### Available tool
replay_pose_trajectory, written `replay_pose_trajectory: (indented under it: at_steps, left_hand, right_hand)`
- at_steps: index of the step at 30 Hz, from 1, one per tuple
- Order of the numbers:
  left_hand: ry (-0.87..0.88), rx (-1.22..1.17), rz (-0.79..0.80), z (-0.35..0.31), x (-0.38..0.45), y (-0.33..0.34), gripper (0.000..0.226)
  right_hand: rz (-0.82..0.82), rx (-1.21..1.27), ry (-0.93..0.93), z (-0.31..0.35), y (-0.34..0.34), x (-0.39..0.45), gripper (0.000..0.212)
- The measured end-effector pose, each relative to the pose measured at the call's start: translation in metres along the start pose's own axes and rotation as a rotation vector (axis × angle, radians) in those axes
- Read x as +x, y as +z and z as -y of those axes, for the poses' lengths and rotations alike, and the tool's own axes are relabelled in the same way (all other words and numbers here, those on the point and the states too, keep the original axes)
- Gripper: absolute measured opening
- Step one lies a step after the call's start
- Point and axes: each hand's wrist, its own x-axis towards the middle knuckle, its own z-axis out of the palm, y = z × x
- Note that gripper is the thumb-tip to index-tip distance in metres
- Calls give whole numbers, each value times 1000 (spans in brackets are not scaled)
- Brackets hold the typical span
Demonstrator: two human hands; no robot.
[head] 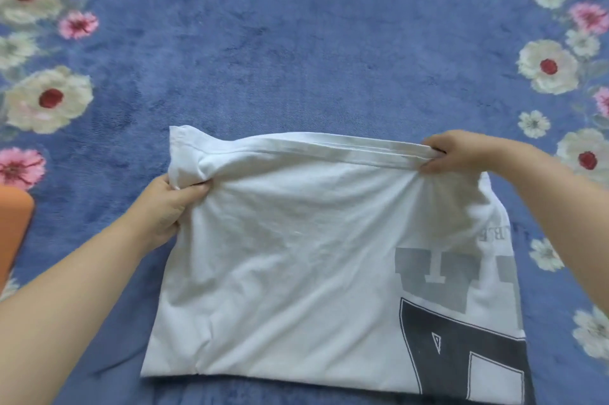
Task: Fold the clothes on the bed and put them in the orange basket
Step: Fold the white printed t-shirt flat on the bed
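A white T-shirt (pixel 296 256) with grey and black block letters on its right side lies partly folded on the blue bed cover. My left hand (pixel 168 203) pinches the shirt's far left corner, where the cloth bunches up. My right hand (pixel 458 152) pinches the far right end of the hem. Between the two hands the hem is stretched and lifted a little above the bed. A sliver of the orange basket (pixel 13 233) shows at the left edge of the view.
The bed is covered by a blue plush blanket (pixel 296 42) with white and pink flowers along both sides. No other clothes are in view.
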Motion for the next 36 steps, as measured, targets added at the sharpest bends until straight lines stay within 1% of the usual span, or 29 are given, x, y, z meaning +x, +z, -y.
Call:
replay_pose_trajectory:
  at_steps: [2, 4, 5, 6, 7, 8, 9, 10, 12, 14, 15, 17, 18, 20, 22, 23, 25, 27, 29, 30, 33, 34, 36]
  left_hand:
    - [55, -27, -32, -15, 8, -5, 27]
    - [101, -40, -104, -27, 21, -9, 26]
    - [122, -26, -170, -30, 28, -11, 20]
    - [144, 36, -260, -32, 36, -15, 12]
    - [147, 151, -361, -31, 45, -19, 7]
    - [129, 285, -442, -30, 51, -23, 19]
    - [83, 398, -505, -26, 56, -25, 37]
    - [29, 481, -547, -23, 56, -24, 51]
    - [-11, 632, -580, -14, 51, -15, 60]
    - [20, 760, -585, -6, 36, 3, 67]
    - [57, 836, -591, 0, 29, 9, 71]
    - [200, 1054, -565, 14, 17, 20, 73]
    - [276, 1159, -515, 20, 13, 23, 71]
    - [335, 1282, -400, 31, 9, 30, 66]
    - [322, 1325, -320, 36, 8, 38, 62]
    - [325, 1338, -296, 37, 9, 43, 61]
    - [326, 1349, -268, 38, 10, 51, 59]
    - [314, 1366, -253, 37, 13, 58, 57]
    - [336, 1374, -260, 34, 19, 63, 56]
    - [357, 1369, -266, 31, 21, 65, 55]
    - [405, 1364, -263, 25, 27, 69, 56]
    - [415, 1373, -247, 22, 29, 71, 58]
    - [424, 1458, -185, 22, 31, 70, 63]
  right_hand:
    - [-125, -19, -17, 17, -23, 10, 19]
    - [-294, -59, -35, 38, -42, 22, 19]
    - [-405, -79, -48, 46, -48, 30, 13]
    - [-499, -98, -50, 55, -52, 38, 8]
    - [-566, -128, -32, 61, -53, 44, 21]
    - [-601, -178, -11, 65, -51, 50, 36]
    - [-627, -211, 3, 66, -45, 52, 47]
    - [-654, -217, 9, 65, -37, 53, 51]
    - [-715, -155, 52, 55, -17, 49, 48]
    - [-769, 18, 202, 34, 2, 42, 47]
    - [-775, 138, 303, 22, 11, 37, 50]
    - [-702, 383, 472, -3, 29, 28, 60]
    - [-647, 468, 512, -16, 37, 25, 61]
    - [-561, 635, 509, -34, 43, 23, 54]
    - [-486, 912, 444, -39, 36, 23, 43]
    - [-448, 1044, 427, -40, 30, 22, 36]
    - [-392, 1225, 361, -41, 18, 28, 24]
    - [-367, 1368, 224, -40, 9, 36, 14]
    - [-406, 1417, 133, -38, 2, 41, 5]
    - [-452, 1415, 113, -37, 0, 44, 5]
    - [-699, 1394, 63, -38, -6, 49, 15]
    - [-782, 1344, 52, -39, -8, 49, 17]
    - [-856, 1122, 98, -40, -5, 52, 23]
